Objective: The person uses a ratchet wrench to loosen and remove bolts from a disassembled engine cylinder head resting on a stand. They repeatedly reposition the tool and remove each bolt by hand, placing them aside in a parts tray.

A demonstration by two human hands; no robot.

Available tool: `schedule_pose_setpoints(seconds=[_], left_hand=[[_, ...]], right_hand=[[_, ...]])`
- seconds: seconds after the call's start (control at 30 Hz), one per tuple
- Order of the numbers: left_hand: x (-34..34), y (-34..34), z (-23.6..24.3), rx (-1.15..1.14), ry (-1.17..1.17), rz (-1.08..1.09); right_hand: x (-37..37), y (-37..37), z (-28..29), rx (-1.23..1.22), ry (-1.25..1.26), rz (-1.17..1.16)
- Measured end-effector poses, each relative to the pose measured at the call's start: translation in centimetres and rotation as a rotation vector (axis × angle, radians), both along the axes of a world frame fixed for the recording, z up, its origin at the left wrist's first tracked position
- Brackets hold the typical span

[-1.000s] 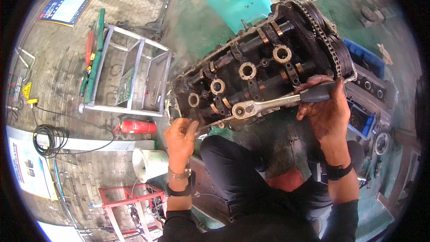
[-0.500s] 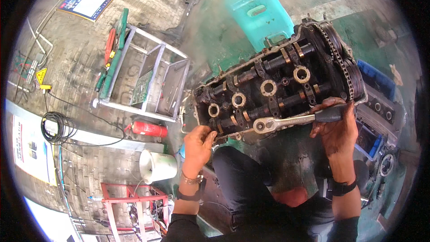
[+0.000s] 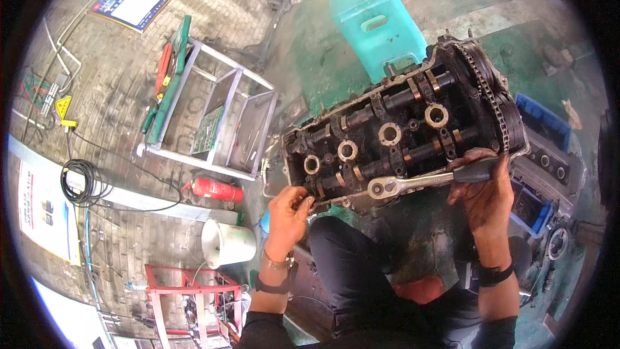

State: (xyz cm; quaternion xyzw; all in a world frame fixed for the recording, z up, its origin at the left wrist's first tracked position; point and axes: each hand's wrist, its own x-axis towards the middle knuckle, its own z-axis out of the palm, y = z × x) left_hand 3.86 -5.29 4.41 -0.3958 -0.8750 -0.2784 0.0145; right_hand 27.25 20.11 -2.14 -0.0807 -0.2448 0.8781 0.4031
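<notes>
A person's two bare hands at work on a dark, oily engine cylinder head (image 3: 410, 140), seen from above. The cylinder head spans the space between the hands and reaches beyond them, running at a slant from just past the left hand up to the far side of the right. Four pale rings line its middle between two dark shafts, and a metal chain (image 3: 485, 90) curves over its end beyond the right hand.

The right hand (image 3: 483, 192), its fingers blackened with grease, grasps the black handle of a ratchet wrench (image 3: 423, 178). The silver shank points toward the left hand, and its round head lies over the cylinder head's near edge, between the two hands; whether it is seated on anything cannot be told.

The left hand (image 3: 289, 216) has its fingers bent together at the near left corner of the cylinder head; whether they pinch something cannot be told.

Beyond both hands stands a turquoise stool (image 3: 386, 40). To the right of the right hand is a blue crate (image 3: 547, 221). Left of the left hand are a white bucket (image 3: 227, 243) and a red fire extinguisher (image 3: 217, 189). The person's dark-trousered legs (image 3: 345, 262) are below, between the forearms.
</notes>
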Motion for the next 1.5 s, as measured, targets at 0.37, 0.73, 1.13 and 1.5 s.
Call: schedule_pose_setpoints(seconds=[0.37,0.73,1.13,1.5], left_hand=[[-0.1,-0.1,0.1,0.002,0.013,-0.081],[0.0,0.1,0.2,-0.018,0.013,0.069],[1.1,0.0,1.1,-0.017,-0.083,0.095],[1.4,0.7,2.0,-0.004,-0.083,0.101]], right_hand=[[0.0,0.0,-0.1,-0.026,0.016,0.016],[0.0,0.0,0.1,-0.037,0.017,0.018],[-0.1,-0.2,-0.1,-0.016,-0.032,0.038],[-0.1,-1.1,-0.4,0.133,-0.133,0.072]])
